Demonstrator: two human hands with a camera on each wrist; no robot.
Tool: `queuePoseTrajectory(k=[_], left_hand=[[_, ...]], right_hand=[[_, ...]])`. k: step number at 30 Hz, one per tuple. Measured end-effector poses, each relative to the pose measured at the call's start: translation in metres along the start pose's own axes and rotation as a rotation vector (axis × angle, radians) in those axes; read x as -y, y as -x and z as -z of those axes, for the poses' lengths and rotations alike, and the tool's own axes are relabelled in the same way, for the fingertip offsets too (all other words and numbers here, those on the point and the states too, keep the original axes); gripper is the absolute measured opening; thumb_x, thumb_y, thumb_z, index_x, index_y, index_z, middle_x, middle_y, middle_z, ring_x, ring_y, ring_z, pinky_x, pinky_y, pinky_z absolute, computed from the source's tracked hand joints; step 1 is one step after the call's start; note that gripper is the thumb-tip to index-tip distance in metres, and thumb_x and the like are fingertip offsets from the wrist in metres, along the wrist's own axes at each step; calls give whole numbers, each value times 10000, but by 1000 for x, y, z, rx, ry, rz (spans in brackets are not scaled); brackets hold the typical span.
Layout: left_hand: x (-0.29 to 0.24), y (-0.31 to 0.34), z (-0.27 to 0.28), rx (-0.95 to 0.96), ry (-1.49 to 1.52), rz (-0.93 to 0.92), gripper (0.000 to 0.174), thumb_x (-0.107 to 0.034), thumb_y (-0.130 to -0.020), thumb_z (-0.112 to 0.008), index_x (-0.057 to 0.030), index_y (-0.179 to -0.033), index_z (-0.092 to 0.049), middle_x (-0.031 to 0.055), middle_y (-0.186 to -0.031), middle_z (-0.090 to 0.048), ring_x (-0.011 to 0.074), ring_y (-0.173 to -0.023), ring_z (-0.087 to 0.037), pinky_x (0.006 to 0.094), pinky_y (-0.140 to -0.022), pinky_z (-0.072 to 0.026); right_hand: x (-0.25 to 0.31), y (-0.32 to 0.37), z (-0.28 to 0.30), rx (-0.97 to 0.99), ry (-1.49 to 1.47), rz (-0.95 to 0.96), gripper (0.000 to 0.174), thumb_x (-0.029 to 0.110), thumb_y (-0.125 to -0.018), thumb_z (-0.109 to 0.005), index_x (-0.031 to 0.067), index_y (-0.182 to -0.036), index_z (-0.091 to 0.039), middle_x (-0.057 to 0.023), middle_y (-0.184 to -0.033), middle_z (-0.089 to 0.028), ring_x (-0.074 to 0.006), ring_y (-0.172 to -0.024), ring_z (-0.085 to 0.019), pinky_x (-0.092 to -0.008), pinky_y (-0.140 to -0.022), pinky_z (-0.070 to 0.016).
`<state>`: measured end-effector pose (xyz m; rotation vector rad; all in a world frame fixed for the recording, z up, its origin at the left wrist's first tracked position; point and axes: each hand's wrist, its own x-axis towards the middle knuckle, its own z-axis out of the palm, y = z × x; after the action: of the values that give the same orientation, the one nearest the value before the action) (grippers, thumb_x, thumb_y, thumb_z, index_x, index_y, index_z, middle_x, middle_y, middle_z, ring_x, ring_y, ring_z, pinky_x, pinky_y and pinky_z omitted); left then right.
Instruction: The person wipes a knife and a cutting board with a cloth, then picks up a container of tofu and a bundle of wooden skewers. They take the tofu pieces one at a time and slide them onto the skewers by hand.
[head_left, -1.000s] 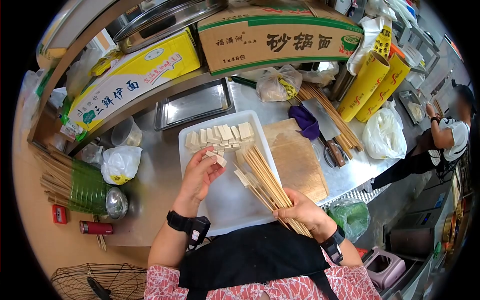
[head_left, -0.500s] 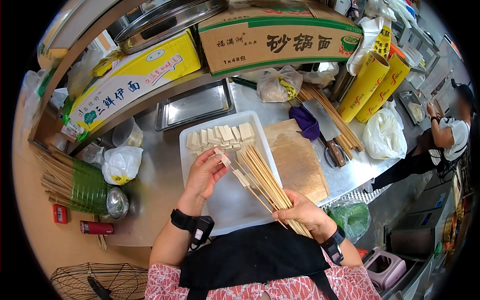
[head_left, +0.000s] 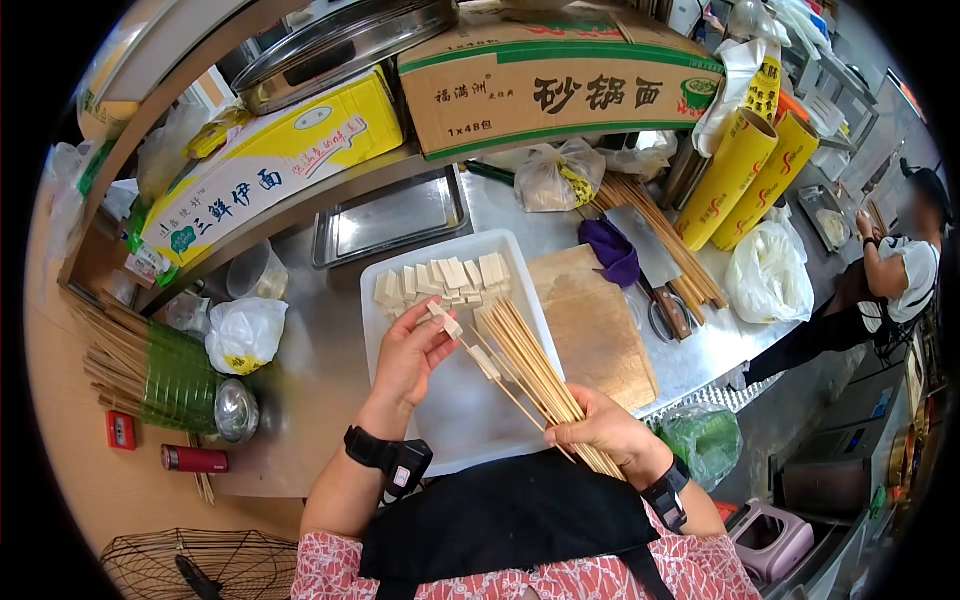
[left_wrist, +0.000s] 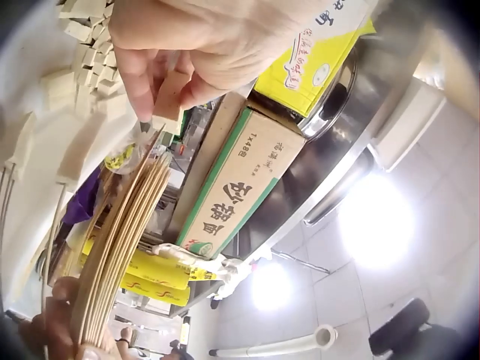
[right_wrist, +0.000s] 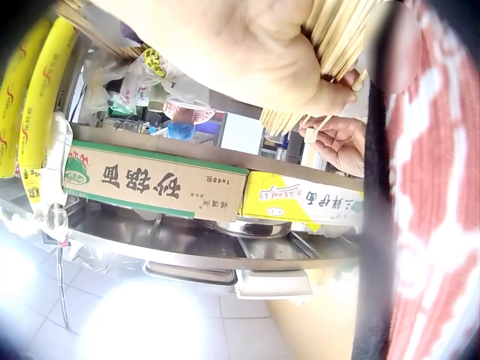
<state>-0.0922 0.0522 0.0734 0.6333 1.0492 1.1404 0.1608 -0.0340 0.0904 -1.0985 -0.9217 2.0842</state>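
Note:
My left hand pinches a pale block of what looks like firm tofu between thumb and fingers, right at the tip of a thin stick. In my right hand is a thick bundle of bamboo skewers, tips pointing up and away. Beside the bundle, another tofu piece sits on a skewer below the pinched one. The left wrist view shows two more threaded pieces close up, one at the left edge. Under both hands lies a white plastic tray, with a pile of cut tofu at its far end.
Right of the tray is a wooden cutting board, with a purple cloth, a cleaver and scissors beyond. A metal tray stands behind. More skewers fill a green container at left. A shelf with boxes overhangs the counter.
My left hand has shifted slightly right and turned its tofu piece toward the skewer tips. The threaded pieces beside the bundle now look more closely lined up. My right hand keeps its grip.

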Motion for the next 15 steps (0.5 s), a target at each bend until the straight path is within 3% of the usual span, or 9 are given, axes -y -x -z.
queuePoseTrajectory(k=[15], left_hand=[[14,18,-21,103,-208,-81,439,-108,-870,-610,-16,-1277,-474,104,-1088,-615,162,-960,-599,314,-821,-521]], right_hand=[[1,2,1,-16,19,23,380,17,-737,-686,25,-1082,-529,19,-837,-561,-52,-712,-537,-192,-633,-453]])
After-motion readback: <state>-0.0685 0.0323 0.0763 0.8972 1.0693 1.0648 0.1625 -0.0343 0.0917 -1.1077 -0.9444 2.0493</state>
